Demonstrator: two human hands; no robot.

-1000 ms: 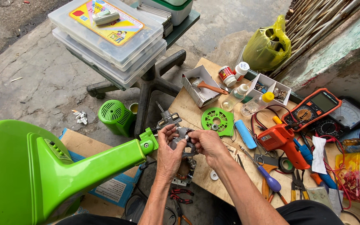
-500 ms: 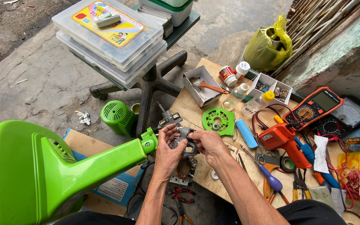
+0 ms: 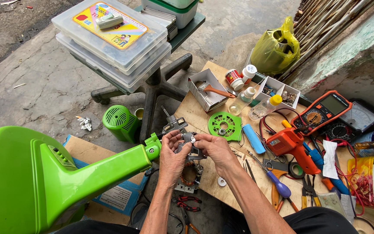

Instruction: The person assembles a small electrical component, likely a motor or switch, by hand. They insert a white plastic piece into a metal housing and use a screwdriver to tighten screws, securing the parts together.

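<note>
The fan is well into being taken apart. Its green stand (image 3: 44, 177) lies tipped across the near left, the neck reaching right to the motor (image 3: 190, 149), which is bare. The green rear motor cover (image 3: 120, 122) stands on the concrete floor to the left, and the round green plate (image 3: 225, 125) lies flat on the wooden board (image 3: 204, 104) just beyond the hands. The copper winding (image 3: 190, 174) shows below the hands, still seated in its metal frame, so by my judgement the core of the motor is yet to come out.

The left hand (image 3: 171, 158) is closed around the left side of the motor. The right hand (image 3: 215, 149) pinches a small metal part at the top of it with the fingertips; what that part is cannot be told.

Room is tight. To the right, the board is crowded with an orange glue gun (image 3: 291, 146), a multimeter (image 3: 322, 112), screwdrivers (image 3: 278, 186) and pliers. The near edge of the board runs just beneath the right forearm, and a white washer (image 3: 222, 181) lies close to it. Red-handled pliers (image 3: 186, 201) lie on the floor below the motor. The chair base (image 3: 152, 89) blocks the far side. The clearest space is the floor to the far left.
</note>
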